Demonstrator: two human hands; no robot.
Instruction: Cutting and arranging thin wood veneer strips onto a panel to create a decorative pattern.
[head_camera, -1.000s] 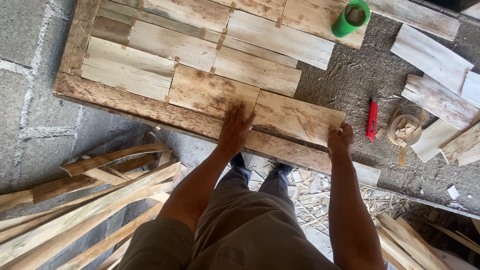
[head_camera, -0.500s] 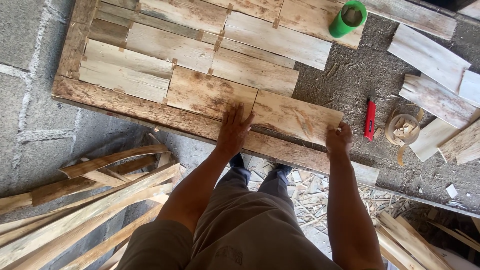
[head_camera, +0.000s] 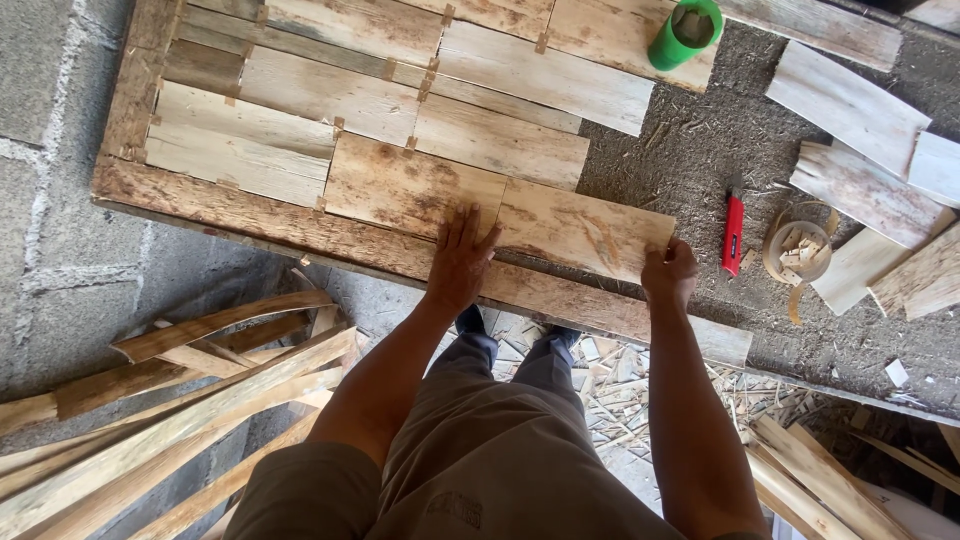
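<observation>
- Left hand spread flat, pressing the near left end of the wooden slat.
- Right hand curled, gripping its near right corner.
- Red utility knife lies just right.

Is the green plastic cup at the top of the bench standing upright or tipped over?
Upright. The green plastic cup stands on the wooden boards, its round open mouth facing the camera. Whether it holds anything I cannot tell.
</observation>
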